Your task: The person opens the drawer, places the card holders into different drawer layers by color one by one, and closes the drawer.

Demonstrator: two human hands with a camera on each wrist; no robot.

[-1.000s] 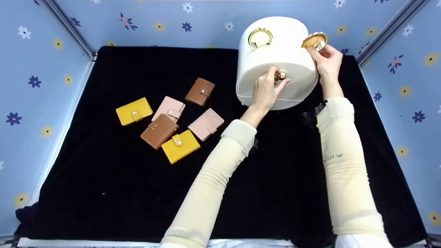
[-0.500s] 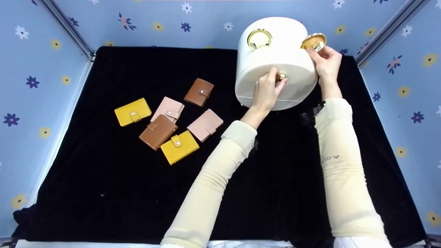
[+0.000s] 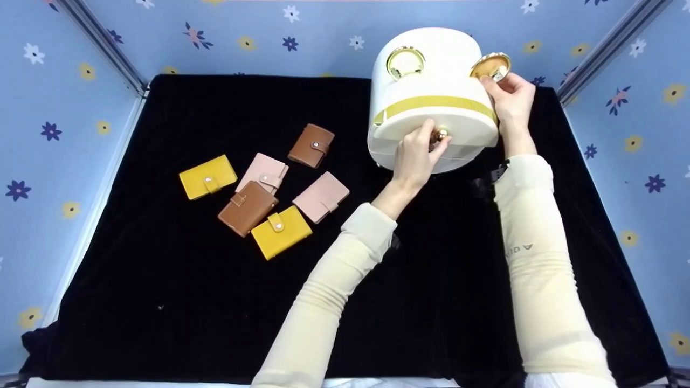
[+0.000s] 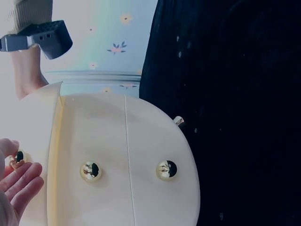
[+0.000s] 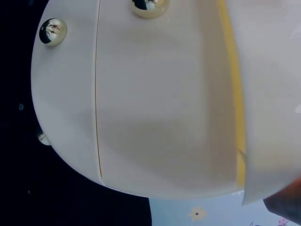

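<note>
A white rounded drawer box (image 3: 439,51) stands at the back right of the black cloth. My left hand (image 3: 414,156) pinches the gold knob (image 3: 443,132) of its top drawer (image 3: 469,132), which is pulled partly out and shows a yellow inner strip (image 3: 436,101). In the left wrist view, the two lower drawers, each with a round gold knob (image 4: 91,171), are closed. At the box's right side, my right hand (image 3: 516,102) holds the lower edge of a gold ring handle (image 3: 491,66). A matching gold ring (image 3: 406,63) sits on the left of the top.
Left of the box lie several snap-closure card wallets: a yellow one (image 3: 208,177), a brown one (image 3: 311,144), a pink one (image 3: 322,196), plus a brown wallet (image 3: 249,209) overlapping another pink one. Flower-patterned walls (image 3: 323,32) enclose the black cloth (image 3: 188,312).
The top drawer has come out toward me, with my left hand pulling back on its knob. Its yellow strip has come into view. My right hand keeps its place on the ring.
</note>
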